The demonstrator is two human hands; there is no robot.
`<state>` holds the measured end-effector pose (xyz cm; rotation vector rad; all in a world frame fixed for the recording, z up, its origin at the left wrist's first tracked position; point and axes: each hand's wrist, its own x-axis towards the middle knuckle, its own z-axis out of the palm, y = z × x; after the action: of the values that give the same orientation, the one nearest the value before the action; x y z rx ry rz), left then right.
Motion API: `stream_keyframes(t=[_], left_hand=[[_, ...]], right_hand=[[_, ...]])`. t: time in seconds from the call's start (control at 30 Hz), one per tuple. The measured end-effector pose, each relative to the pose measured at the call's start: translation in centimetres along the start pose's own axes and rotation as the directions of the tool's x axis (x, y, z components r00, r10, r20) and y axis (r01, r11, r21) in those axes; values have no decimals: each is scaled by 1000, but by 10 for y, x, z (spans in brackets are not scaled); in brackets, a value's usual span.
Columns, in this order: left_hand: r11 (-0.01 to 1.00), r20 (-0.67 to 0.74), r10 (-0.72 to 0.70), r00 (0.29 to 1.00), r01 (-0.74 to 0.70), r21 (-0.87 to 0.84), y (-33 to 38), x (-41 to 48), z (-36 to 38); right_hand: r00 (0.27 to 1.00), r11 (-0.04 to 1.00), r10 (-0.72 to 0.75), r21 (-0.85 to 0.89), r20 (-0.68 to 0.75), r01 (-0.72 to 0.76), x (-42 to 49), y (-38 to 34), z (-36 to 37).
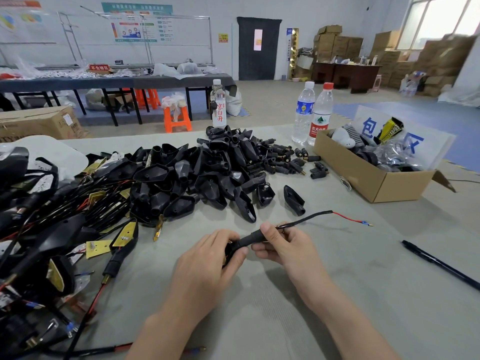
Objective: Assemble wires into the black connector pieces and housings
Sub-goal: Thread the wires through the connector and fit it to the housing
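Observation:
My left hand [215, 258] grips a black housing [231, 252] near the table's front middle; most of that housing is hidden under the fingers. My right hand [283, 244] pinches the black tubular connector piece [250, 239] that sticks out of the housing. A black sleeved wire [309, 219] runs out of the connector up and to the right, ending in a red lead with a blue terminal [363, 222] that hangs just above the table. A heap of loose black housings [202, 175] lies behind my hands, with small black connector pieces [283, 158] at its right side.
Finished wired units with yellow boards [52, 229] crowd the left side. A cardboard box of parts [381, 170] stands at the right, with water bottles [311, 113] behind it. A black pen [441, 263] lies on the grey mat at the right.

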<state>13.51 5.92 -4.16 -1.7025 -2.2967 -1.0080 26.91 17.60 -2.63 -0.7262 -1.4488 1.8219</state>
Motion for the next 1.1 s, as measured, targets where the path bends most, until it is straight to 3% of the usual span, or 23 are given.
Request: stream_keyframes(t=[0.27,1.1], left_hand=[[999,17,-14,1000,14,-37,-1,-1,-1],[995,57,-87,995,90,-40,0,1,-4]], right_hand=[[998,994,-10,107,63,3,2,4,-6],[990,999,-39,-16,136,41,2,7,-6]])
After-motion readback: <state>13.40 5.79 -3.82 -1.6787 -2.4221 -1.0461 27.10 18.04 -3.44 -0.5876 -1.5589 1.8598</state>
